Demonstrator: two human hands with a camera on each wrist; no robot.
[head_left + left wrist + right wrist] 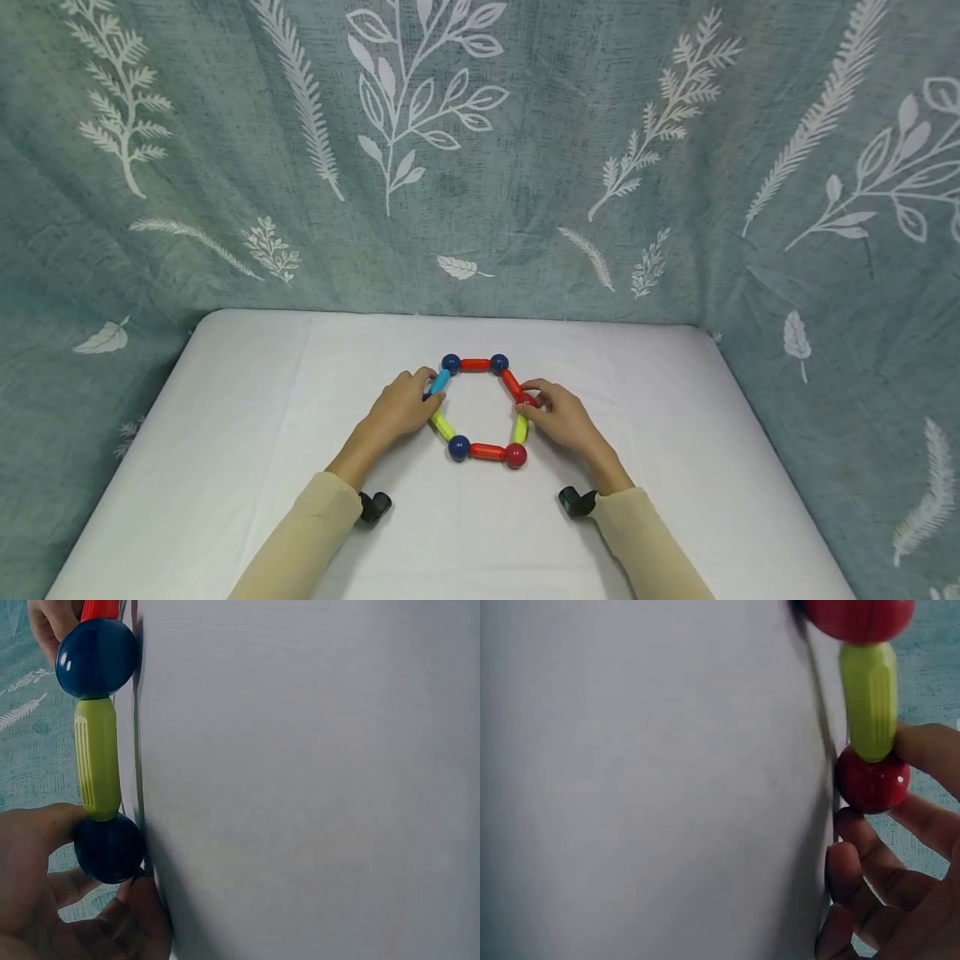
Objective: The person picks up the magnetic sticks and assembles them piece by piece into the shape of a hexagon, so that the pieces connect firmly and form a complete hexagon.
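Note:
A closed six-sided ring of coloured sticks and balls lies on the white table. My left hand (pixel 401 404) grips the dark blue ball (pixel 109 851) at the ring's left corner, between a light blue stick (pixel 440 382) and a yellow-green stick (pixel 97 757). Opposite, the red ball (pixel 873 780) at the right corner is held by my right hand (pixel 562 412), thumb and fingers around it. From that ball a red stick (pixel 512 383) runs up and a yellow-green stick (pixel 870 697) runs down to another red ball (pixel 516 455).
Red sticks form the ring's far side (pixel 476 365) and near side (pixel 487 452), with dark blue balls at the far corners and the near left one (pixel 459 448). White tabletop (pixel 225 417) surrounds it. A green leaf-patterned cloth (pixel 525 167) hangs behind and beside the table.

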